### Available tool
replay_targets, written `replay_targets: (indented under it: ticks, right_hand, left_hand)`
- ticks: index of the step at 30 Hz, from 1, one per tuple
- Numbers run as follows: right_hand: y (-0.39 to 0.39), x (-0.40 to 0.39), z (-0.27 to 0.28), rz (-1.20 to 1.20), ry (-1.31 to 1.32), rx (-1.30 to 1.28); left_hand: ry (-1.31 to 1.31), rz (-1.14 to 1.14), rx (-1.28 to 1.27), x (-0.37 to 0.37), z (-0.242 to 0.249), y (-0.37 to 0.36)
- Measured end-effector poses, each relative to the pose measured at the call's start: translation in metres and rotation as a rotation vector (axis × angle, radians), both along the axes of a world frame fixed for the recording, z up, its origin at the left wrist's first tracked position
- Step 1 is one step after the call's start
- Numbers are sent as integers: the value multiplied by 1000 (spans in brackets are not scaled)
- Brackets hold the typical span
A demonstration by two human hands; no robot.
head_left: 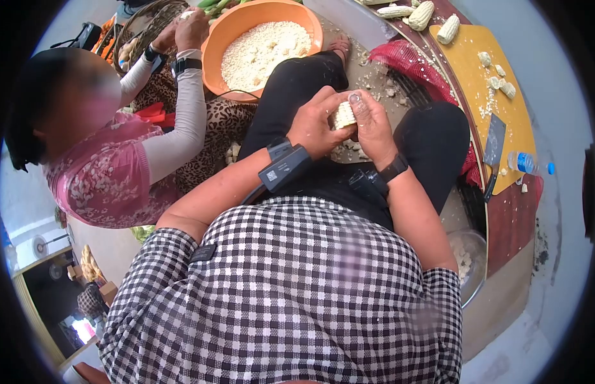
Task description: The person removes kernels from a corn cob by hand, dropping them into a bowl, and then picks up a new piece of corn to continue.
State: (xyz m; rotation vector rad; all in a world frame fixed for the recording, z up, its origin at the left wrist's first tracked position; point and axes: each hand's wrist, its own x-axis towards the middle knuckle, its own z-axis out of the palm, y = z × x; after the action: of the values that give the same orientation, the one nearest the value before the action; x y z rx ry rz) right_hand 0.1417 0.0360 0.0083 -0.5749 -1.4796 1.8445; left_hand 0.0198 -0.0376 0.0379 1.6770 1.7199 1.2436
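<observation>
Above my lap, both hands close around a short piece of white corn cob (343,116) with kernels on it. My left hand (320,125) wraps it from the left side, fingers curled over the top. From the right, my right hand (373,125) grips it, with the thumb pressed near the kernels. The far side of the cob is hidden by my fingers. Beyond my left knee stands an orange basin (211,57) holding a heap of loose white kernels (265,54).
At the right, a yellow cutting board (512,118) carries cob pieces, a cleaver (495,141) and a water bottle (531,164). A red mesh bag (416,67) lies beside it. A bowl (470,256) sits low right. A co-worker (112,153) at the left holds something pale.
</observation>
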Motion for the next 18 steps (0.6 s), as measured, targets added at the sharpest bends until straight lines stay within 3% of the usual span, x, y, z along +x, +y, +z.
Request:
replay_targets:
  ticks: [10,13,18]
  right_hand:
    - [3,2,-8,-30,-116,29]
    - [2,2,-7,-46,-114,-7]
    - [2,3,4,-36,-67,-131]
  left_hand:
    - [40,-8,-71,-5,2,0]
    - [-147,35,-77,-2,2,0]
    - [-228,33,-131,-6,-2,0]
